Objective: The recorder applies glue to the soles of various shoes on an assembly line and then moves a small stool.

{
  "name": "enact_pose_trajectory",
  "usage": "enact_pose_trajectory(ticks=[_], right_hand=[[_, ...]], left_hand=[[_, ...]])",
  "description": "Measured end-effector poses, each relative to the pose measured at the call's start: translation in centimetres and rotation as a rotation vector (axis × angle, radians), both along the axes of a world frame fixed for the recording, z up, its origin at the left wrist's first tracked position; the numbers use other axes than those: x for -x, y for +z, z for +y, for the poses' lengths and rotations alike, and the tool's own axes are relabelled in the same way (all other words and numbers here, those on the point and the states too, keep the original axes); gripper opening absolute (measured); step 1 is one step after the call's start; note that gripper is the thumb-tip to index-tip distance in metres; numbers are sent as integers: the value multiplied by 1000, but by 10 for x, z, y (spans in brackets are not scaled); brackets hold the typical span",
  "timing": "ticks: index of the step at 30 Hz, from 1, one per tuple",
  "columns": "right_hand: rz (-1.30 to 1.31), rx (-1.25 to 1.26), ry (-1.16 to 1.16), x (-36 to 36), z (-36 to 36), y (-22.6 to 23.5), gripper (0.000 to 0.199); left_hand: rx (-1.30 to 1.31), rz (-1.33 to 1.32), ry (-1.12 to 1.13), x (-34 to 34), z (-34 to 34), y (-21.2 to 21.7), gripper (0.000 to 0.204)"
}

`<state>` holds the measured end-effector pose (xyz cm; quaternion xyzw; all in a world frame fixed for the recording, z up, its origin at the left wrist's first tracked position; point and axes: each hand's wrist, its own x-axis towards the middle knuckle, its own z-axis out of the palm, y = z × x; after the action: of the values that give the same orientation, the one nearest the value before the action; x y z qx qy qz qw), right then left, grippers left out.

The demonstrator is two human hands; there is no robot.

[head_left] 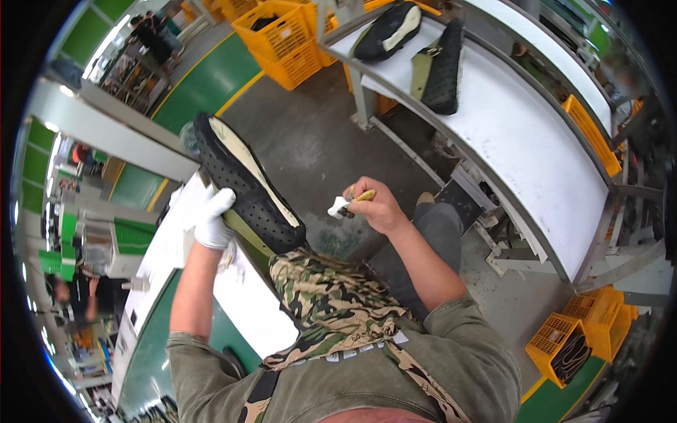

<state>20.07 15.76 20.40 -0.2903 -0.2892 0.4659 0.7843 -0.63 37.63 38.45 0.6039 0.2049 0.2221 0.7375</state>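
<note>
My left hand (215,222), in a white glove, grips a black perforated shoe upper (248,194) by its side, thumb pressed against it. An olive-green piece hangs along its lower edge, and a long pale sole area faces up and right. The shoe is tilted in the air above the edge of a white table. To the right of it, clear of the shoe, my bare right hand (383,206) pinches a small brush-like tool (340,207) with a yellowish handle and a white end. The tool's exact kind is hard to make out.
On the white-topped rack (525,134) at right lie another black shoe (388,32) and a black-and-olive one (441,70). Yellow crates (282,42) stack at the back, with more crates (557,345) at lower right. A white table (243,310) stands at left. People are in the distance.
</note>
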Motion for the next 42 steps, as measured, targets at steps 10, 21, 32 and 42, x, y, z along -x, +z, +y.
enact_pose_trajectory(ticks=[10, 21, 32, 42], right_hand=[[162, 343, -300, -25, -30, -135, 21], [88, 392, -335, -36, -11, -141, 16], [664, 398, -203, -6, 5, -72, 30], [202, 755, -65, -57, 30, -153, 21]], left_hand=[[-283, -25, -575, -277, -119, 133, 53], [-869, 317, -855, -405, -211, 88, 76], [-1292, -136, -106, -70, -127, 52, 39], [-93, 1856, 473, 550, -136, -160, 63]])
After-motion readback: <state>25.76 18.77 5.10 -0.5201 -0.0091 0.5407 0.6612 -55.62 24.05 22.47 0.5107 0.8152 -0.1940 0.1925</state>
